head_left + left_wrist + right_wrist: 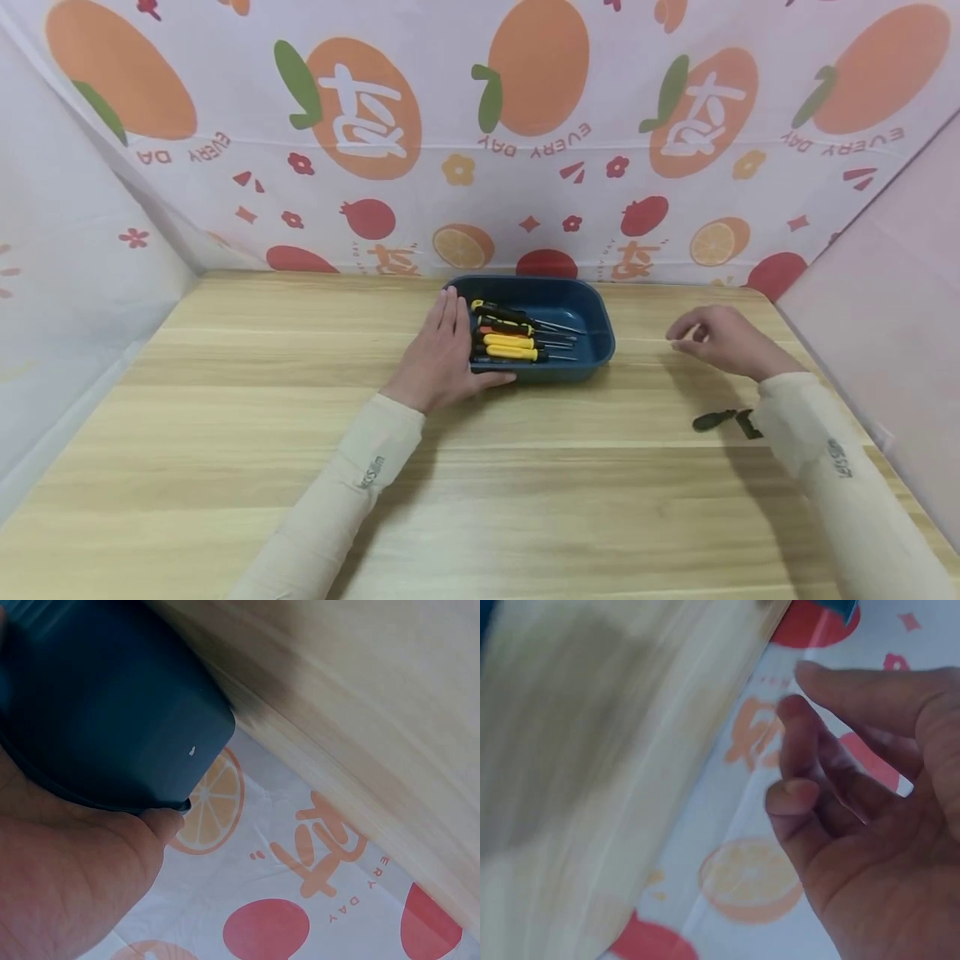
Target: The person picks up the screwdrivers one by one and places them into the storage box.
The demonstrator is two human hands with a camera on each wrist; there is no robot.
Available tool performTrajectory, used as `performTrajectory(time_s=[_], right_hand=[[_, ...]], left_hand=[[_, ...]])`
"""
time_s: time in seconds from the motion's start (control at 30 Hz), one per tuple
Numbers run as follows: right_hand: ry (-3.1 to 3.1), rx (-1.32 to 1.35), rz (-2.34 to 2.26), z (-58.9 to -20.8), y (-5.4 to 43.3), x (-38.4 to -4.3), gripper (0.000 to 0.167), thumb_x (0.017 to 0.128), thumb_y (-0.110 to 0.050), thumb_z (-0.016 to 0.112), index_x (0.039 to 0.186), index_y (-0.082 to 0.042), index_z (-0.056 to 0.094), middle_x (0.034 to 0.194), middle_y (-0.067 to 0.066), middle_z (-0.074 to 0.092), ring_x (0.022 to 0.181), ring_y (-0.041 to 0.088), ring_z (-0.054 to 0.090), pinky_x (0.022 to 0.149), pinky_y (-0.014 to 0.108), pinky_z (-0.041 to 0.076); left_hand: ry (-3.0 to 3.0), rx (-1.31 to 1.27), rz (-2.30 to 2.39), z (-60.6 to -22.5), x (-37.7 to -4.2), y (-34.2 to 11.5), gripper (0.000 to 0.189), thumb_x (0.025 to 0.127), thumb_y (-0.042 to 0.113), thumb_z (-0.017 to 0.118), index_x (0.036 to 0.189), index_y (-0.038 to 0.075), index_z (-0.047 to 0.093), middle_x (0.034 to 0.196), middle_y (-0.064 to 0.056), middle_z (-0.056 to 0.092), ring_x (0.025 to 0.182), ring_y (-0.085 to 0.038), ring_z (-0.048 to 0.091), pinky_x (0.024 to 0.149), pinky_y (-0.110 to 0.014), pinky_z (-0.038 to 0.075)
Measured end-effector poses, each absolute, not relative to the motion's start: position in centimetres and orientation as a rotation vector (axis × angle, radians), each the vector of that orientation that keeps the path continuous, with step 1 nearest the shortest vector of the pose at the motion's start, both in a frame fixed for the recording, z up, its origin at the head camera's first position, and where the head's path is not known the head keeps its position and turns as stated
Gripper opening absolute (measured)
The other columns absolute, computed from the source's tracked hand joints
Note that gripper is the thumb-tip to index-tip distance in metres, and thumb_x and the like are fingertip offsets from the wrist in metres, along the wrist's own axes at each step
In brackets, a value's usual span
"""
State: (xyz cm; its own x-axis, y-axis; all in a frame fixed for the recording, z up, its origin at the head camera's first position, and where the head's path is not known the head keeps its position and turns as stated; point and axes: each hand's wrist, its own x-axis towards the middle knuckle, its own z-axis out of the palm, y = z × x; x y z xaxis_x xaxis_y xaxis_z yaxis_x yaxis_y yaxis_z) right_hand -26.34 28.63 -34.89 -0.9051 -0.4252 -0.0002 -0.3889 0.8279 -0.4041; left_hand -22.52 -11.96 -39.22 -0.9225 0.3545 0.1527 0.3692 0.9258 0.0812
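Note:
A dark blue rectangular box (600,325) stands at the back of the table, with several yellow and black screwdrivers (510,342) lying in it, their shafts towards the right. My left hand (442,354) rests against the box's left end, its fingers straight along that side and its thumb stretched along the front. From the left wrist, the left hand (82,862) touches the rim of the box (112,712). Right of the box my right hand (716,337) hovers over the table; in the right wrist view the right hand (862,795) has loosely bent fingers with nothing between them.
A small dark-handled tool (712,420) lies on the wooden table (525,500) by my right sleeve. Next to it is another dark piece (748,423), partly covered by the sleeve. Fruit-printed cloth (450,200) hangs behind the table's back edge, and pale cloth borders both sides.

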Motion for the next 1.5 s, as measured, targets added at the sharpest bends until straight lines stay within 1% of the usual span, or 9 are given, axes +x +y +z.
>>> performTrajectory(time_s=[0.17,0.33,0.53,0.63,0.83,1.07,1.3,1.4,1.5], right_hand=[[2.814,-0.670,-0.565,-35.9,31.5,-25.1,0.012,0.088,0.001,0.073,0.097,-0.005,0.078,0.097,0.006,0.075,0.081,0.016,0.066,0.070,0.031,0.056],[2.611,-0.629,-0.638,-36.9,33.7,-24.2,0.017,0.087,0.005,0.071,0.099,-0.006,0.077,0.102,0.007,0.074,0.086,0.016,0.068,0.070,0.028,0.057],[2.465,-0.569,-0.744,-37.8,35.3,-23.0,0.019,0.083,0.000,0.078,0.100,-0.005,0.074,0.103,0.007,0.073,0.085,0.018,0.068,0.073,0.026,0.056],[2.469,-0.591,-0.745,-38.3,35.6,-22.6,0.020,0.080,-0.001,0.081,0.097,-0.005,0.074,0.101,0.005,0.073,0.084,0.016,0.067,0.073,0.025,0.055],[2.513,-0.639,-0.749,-39.2,35.6,-22.5,0.018,0.077,0.007,0.079,0.089,-0.005,0.073,0.088,0.000,0.071,0.076,0.010,0.063,0.068,0.023,0.052],[2.661,-0.740,-0.651,-38.9,34.7,-23.1,0.016,0.080,0.003,0.080,0.087,-0.010,0.074,0.086,-0.007,0.070,0.079,0.008,0.062,0.072,0.026,0.054],[2.795,-0.736,-0.722,-36.7,30.7,-24.7,0.015,0.086,0.008,0.074,0.093,-0.005,0.075,0.086,0.001,0.070,0.077,0.015,0.062,0.065,0.025,0.053],[2.866,-0.737,-0.751,-35.8,28.2,-25.5,0.011,0.087,0.003,0.076,0.096,-0.004,0.076,0.088,0.003,0.071,0.076,0.017,0.061,0.065,0.026,0.052],[2.905,-0.733,-0.789,-35.2,25.9,-26.1,0.010,0.089,-0.002,0.077,0.099,-0.004,0.077,0.091,0.004,0.072,0.077,0.020,0.060,0.068,0.030,0.052]], left_hand=[[-2.941,-0.558,-0.154,-39.3,-22.5,-12.1,0.129,0.079,0.086,0.055,0.154,-0.014,0.020,0.163,-0.030,0.018,0.152,-0.040,0.015,0.125,-0.042,0.012],[-2.944,-0.556,-0.143,-39.3,-22.5,-12.1,0.129,0.079,0.086,0.054,0.154,-0.014,0.020,0.162,-0.031,0.018,0.153,-0.040,0.015,0.125,-0.042,0.012],[-2.945,-0.557,-0.146,-39.2,-22.5,-12.0,0.129,0.079,0.086,0.054,0.155,-0.013,0.021,0.163,-0.030,0.018,0.153,-0.040,0.015,0.125,-0.041,0.012],[-2.946,-0.555,-0.152,-39.2,-22.5,-12.0,0.129,0.079,0.086,0.054,0.155,-0.013,0.021,0.163,-0.030,0.018,0.153,-0.040,0.015,0.125,-0.041,0.013],[-2.946,-0.559,-0.158,-39.2,-22.4,-12.1,0.130,0.079,0.086,0.054,0.154,-0.014,0.021,0.163,-0.030,0.018,0.152,-0.040,0.016,0.125,-0.042,0.013],[-2.954,-0.562,-0.189,-39.2,-22.4,-12.0,0.130,0.079,0.086,0.055,0.155,-0.013,0.019,0.163,-0.030,0.016,0.153,-0.040,0.015,0.125,-0.042,0.014],[-2.949,-0.553,-0.185,-39.2,-22.3,-12.0,0.129,0.079,0.086,0.056,0.155,-0.012,0.020,0.163,-0.029,0.017,0.152,-0.040,0.016,0.124,-0.042,0.016],[-2.954,-0.552,-0.179,-39.2,-22.3,-12.0,0.129,0.079,0.086,0.055,0.155,-0.012,0.020,0.164,-0.029,0.017,0.152,-0.040,0.015,0.124,-0.042,0.015],[-2.957,-0.557,-0.171,-39.3,-22.3,-12.0,0.129,0.079,0.087,0.054,0.155,-0.012,0.020,0.164,-0.029,0.016,0.153,-0.040,0.015,0.125,-0.042,0.013]])
